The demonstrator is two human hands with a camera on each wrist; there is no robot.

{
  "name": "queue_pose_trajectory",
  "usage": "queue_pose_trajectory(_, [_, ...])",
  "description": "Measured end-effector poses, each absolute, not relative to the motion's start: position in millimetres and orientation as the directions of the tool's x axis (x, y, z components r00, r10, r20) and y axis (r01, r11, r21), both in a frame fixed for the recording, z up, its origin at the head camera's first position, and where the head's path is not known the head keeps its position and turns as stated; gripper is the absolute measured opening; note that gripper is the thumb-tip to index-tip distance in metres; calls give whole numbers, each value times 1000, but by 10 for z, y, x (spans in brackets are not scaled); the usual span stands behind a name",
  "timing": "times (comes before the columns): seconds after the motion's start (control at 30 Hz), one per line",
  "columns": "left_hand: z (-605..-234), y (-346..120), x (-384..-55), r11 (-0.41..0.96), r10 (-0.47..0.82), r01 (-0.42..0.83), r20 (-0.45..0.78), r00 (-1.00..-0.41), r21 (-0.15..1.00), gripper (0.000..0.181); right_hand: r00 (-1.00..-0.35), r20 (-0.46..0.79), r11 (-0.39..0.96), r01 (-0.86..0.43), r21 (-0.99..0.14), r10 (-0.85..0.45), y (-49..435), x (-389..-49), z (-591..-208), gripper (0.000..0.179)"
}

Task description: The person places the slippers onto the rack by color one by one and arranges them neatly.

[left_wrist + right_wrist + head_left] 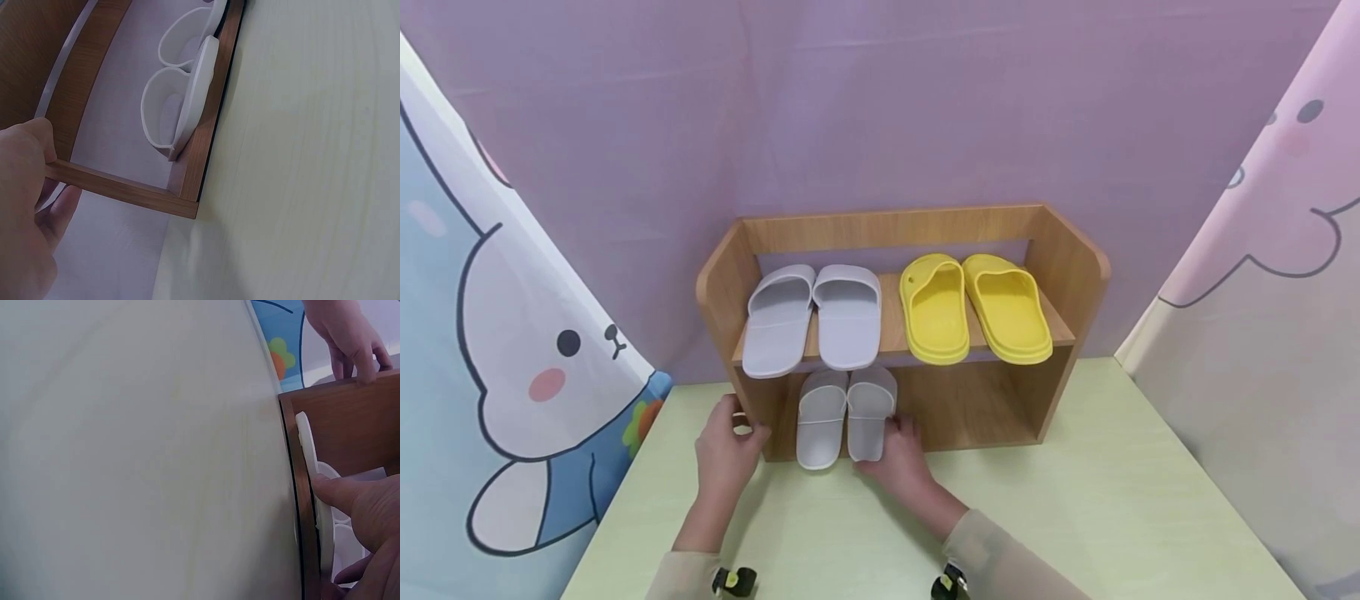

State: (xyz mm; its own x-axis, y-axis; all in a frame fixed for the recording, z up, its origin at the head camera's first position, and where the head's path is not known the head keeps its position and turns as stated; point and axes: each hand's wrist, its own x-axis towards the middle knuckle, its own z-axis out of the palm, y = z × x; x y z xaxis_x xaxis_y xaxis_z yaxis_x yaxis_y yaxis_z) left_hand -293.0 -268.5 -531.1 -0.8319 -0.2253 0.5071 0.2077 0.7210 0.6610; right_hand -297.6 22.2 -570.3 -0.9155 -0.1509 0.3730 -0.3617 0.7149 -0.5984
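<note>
A small wooden shoe rack [895, 232] stands on the table. My left hand [724, 446] holds the front edge of its left side panel [119, 189] between thumb and fingers. On the lower level, a pair of light grey slippers sits side by side with toes inward. My right hand [904, 468] grips the right-hand slipper [868, 421] by its side near the heel; the right wrist view shows the thumb [337, 492] on the edge of the sole. Beside it lies the left-hand slipper [821, 427], which neither hand touches.
On the upper level stand a pair of pale lilac-grey slippers [848, 325] at left and a pair of yellow clogs [936, 321] at right. A pale green tabletop [1120, 500] spreads in front. Purple cloth [887, 108] hangs behind, with cartoon-printed cloths [520, 367] at both sides.
</note>
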Motion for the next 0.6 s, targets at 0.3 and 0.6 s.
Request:
queue_pose_trajectory(0.3, [-5320, -2691, -2920, 726, -229, 208, 515, -826, 656, 39, -924, 352, 685, -353, -637, -149, 228, -2983, -5708, 88])
queue_pose_trajectory(0.6, [-5313, -2682, -2916, 733, -223, 216, 528, -820, 645, 40, -922, 363, 676, -355, -646, -137, 270, -2978, -5717, 83])
